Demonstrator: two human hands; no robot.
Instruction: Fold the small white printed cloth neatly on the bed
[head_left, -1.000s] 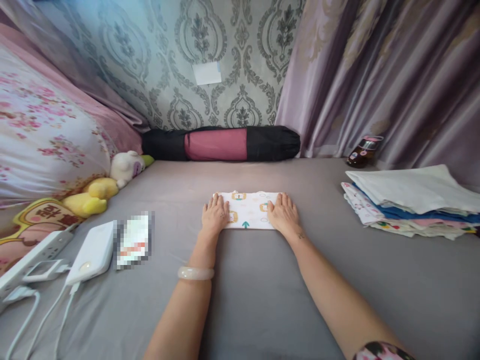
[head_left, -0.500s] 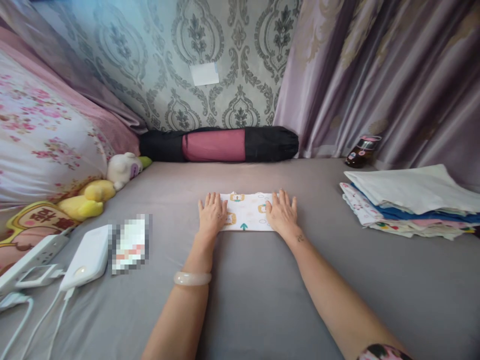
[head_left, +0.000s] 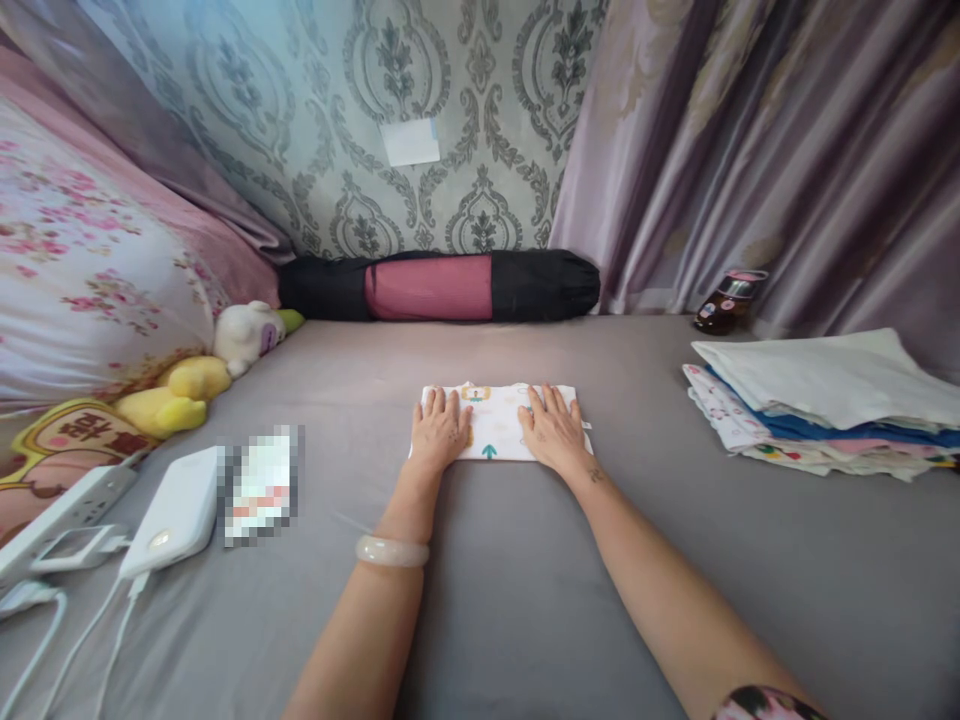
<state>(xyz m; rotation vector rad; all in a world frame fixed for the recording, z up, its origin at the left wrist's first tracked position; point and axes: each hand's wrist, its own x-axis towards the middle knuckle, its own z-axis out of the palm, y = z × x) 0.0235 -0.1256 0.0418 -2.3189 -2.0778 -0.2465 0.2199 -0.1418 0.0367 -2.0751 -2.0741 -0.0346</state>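
A folded white cloth [head_left: 495, 425] with a yellow and green print lies flat on the grey bed sheet [head_left: 495, 580], in the middle of the head view. My left hand [head_left: 441, 428] rests palm down on its left part, fingers spread. On the right part lies my right hand [head_left: 553, 425], also flat with the fingers apart. Some of the print is hidden under both hands. A small white tag sticks out at the cloth's right edge.
A stack of folded clothes [head_left: 825, 385] lies at the right, with a dark bottle [head_left: 726, 303] behind it. A long black and pink bag [head_left: 431, 288] lies along the wall. At left are a white power bank [head_left: 176, 510], a power strip [head_left: 71, 515] and plush toys [head_left: 169, 400].
Both hands have moved inward over the cloth, closer together. More of the cloth's left and right ends now shows outside them.
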